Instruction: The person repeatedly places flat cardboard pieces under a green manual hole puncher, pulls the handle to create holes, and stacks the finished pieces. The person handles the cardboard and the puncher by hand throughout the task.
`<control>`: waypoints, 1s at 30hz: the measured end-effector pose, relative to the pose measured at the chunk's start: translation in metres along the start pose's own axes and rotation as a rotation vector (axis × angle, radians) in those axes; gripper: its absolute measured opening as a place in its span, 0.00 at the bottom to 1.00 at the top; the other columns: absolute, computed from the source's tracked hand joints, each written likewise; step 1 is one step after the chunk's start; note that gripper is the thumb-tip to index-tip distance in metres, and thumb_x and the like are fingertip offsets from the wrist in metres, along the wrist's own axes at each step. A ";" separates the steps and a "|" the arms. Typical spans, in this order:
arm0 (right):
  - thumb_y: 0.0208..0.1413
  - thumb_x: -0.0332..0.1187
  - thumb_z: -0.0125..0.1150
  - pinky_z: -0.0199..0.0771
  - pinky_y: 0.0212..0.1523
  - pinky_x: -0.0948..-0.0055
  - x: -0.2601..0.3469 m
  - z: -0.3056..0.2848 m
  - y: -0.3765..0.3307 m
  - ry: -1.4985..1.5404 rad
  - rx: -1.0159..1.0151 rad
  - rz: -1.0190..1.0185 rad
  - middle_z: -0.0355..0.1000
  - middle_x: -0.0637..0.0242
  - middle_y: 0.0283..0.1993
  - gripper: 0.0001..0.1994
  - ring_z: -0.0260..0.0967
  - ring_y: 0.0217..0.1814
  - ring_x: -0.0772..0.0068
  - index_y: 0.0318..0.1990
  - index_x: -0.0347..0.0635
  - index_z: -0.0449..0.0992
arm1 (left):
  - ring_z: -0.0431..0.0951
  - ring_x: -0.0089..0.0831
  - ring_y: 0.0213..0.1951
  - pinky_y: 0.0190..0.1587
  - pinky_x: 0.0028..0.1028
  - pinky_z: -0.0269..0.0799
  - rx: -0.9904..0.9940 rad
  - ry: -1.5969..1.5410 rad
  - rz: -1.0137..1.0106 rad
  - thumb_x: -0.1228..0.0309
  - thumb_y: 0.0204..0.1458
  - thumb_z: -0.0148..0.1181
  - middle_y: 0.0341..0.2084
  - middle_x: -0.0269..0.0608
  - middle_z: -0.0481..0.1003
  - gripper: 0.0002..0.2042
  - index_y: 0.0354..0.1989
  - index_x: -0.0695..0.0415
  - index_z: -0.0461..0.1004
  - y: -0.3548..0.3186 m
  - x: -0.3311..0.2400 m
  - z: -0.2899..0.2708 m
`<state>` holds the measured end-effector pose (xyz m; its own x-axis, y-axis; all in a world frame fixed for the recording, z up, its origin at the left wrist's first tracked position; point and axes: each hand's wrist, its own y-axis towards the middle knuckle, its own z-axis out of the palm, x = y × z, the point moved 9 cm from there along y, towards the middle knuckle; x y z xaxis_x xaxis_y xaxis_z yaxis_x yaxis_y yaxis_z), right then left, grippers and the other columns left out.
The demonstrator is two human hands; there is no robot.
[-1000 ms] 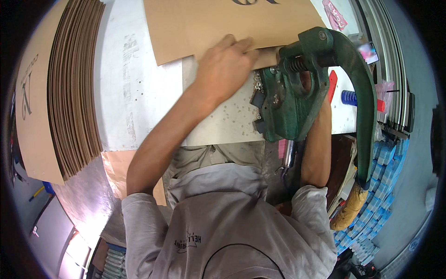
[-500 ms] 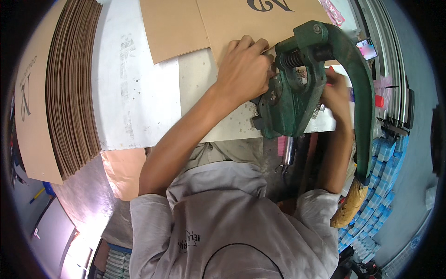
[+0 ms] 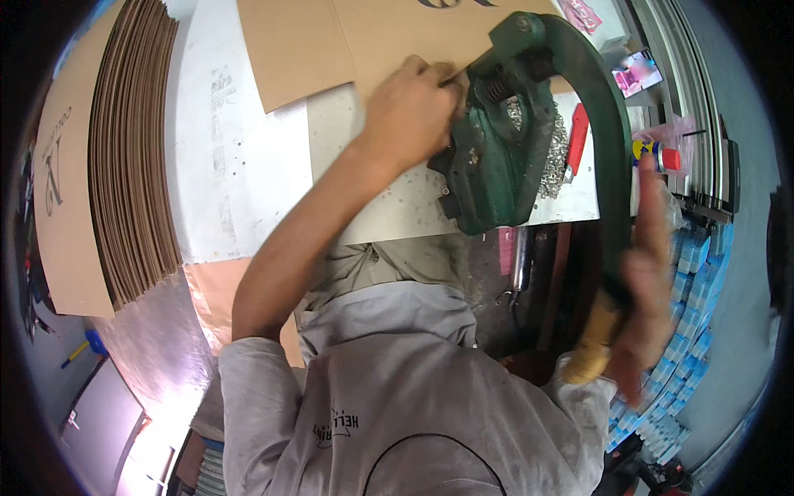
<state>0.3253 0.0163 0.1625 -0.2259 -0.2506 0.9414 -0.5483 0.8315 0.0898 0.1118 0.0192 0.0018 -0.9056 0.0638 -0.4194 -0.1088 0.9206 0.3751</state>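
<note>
Fingers of the left hand (image 3: 409,116) bend onto the brown cardboard (image 3: 294,58) at twelve o'clock, grip hidden, so near the green press (image 3: 496,182) that an early lever (image 3: 604,140) stroke could pinch them. Just past three o'clock, the blurred right hand (image 3: 649,289) looks open; the red-capped bottle (image 3: 670,159) above it conceals its contents.

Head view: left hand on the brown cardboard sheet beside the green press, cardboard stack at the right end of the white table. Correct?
Wrong end: the head view shows the cardboard stack at the left end of the white table. Left hand on the brown cardboard sheet beside the green press stands.
</note>
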 end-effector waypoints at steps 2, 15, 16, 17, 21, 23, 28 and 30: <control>0.69 0.50 0.52 0.48 0.78 0.50 -0.018 -0.036 0.020 0.297 -0.216 0.051 0.61 0.48 0.73 0.29 0.55 0.78 0.50 0.69 0.39 0.69 | 0.79 0.49 0.53 0.54 0.41 0.76 0.001 0.145 0.007 0.76 0.49 0.66 0.52 0.44 0.80 0.12 0.43 0.59 0.84 0.005 0.019 -0.014; 0.59 0.30 0.67 0.73 0.41 0.67 -0.219 -0.017 0.081 -0.690 -0.149 -0.003 0.77 0.58 0.36 0.09 0.74 0.36 0.65 0.42 0.32 0.82 | 0.79 0.24 0.39 0.37 0.19 0.73 -0.995 -0.674 -0.336 0.74 0.67 0.57 0.38 0.47 0.77 0.08 0.46 0.67 0.68 -0.036 0.050 -0.104; 0.59 0.29 0.66 0.74 0.42 0.66 -0.221 -0.019 0.084 -0.711 -0.153 -0.004 0.77 0.57 0.36 0.09 0.75 0.36 0.64 0.42 0.32 0.82 | 0.80 0.25 0.38 0.36 0.20 0.76 -0.976 -0.879 -0.368 0.75 0.66 0.58 0.39 0.46 0.77 0.08 0.44 0.67 0.68 -0.033 0.051 -0.089; 0.59 0.29 0.66 0.74 0.42 0.66 -0.224 -0.021 0.085 -0.732 -0.157 -0.003 0.77 0.56 0.37 0.08 0.75 0.36 0.62 0.41 0.31 0.81 | 0.81 0.25 0.37 0.35 0.21 0.77 -0.925 -0.968 -0.441 0.74 0.66 0.59 0.38 0.46 0.77 0.08 0.44 0.67 0.68 -0.032 0.053 -0.073; 0.57 0.24 0.62 0.74 0.42 0.63 -0.219 -0.013 0.090 -0.863 0.033 -0.051 0.76 0.52 0.37 0.05 0.76 0.38 0.55 0.38 0.30 0.77 | 0.82 0.25 0.31 0.29 0.24 0.80 -0.593 -1.127 -0.720 0.69 0.63 0.65 0.38 0.48 0.78 0.14 0.46 0.67 0.71 -0.049 0.065 -0.022; 0.56 0.22 0.60 0.74 0.42 0.61 -0.222 -0.011 0.094 -0.883 0.029 -0.098 0.76 0.50 0.36 0.04 0.76 0.38 0.51 0.38 0.31 0.76 | 0.81 0.23 0.30 0.28 0.24 0.80 -0.317 -1.062 -0.842 0.67 0.61 0.68 0.38 0.48 0.79 0.16 0.47 0.67 0.73 -0.067 0.069 -0.014; 0.55 0.23 0.60 0.74 0.42 0.61 -0.208 -0.014 0.080 -0.881 -0.101 -0.313 0.77 0.49 0.36 0.05 0.77 0.38 0.49 0.39 0.31 0.77 | 0.84 0.38 0.42 0.45 0.35 0.81 -0.300 -0.159 -0.329 0.66 0.54 0.73 0.44 0.49 0.81 0.16 0.46 0.63 0.80 -0.069 0.079 -0.087; 0.54 0.23 0.60 0.74 0.41 0.62 -0.202 -0.012 0.087 -0.730 -0.100 -0.160 0.77 0.49 0.36 0.06 0.77 0.37 0.51 0.38 0.30 0.77 | 0.81 0.48 0.51 0.57 0.41 0.76 -0.272 0.073 -0.081 0.65 0.53 0.73 0.50 0.52 0.80 0.17 0.47 0.61 0.82 -0.052 0.079 -0.104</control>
<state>0.3330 0.1448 -0.0156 -0.6449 -0.6080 0.4631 -0.5510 0.7898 0.2695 0.0034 -0.0632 0.0351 -0.9156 -0.0424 -0.3999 -0.2788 0.7835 0.5553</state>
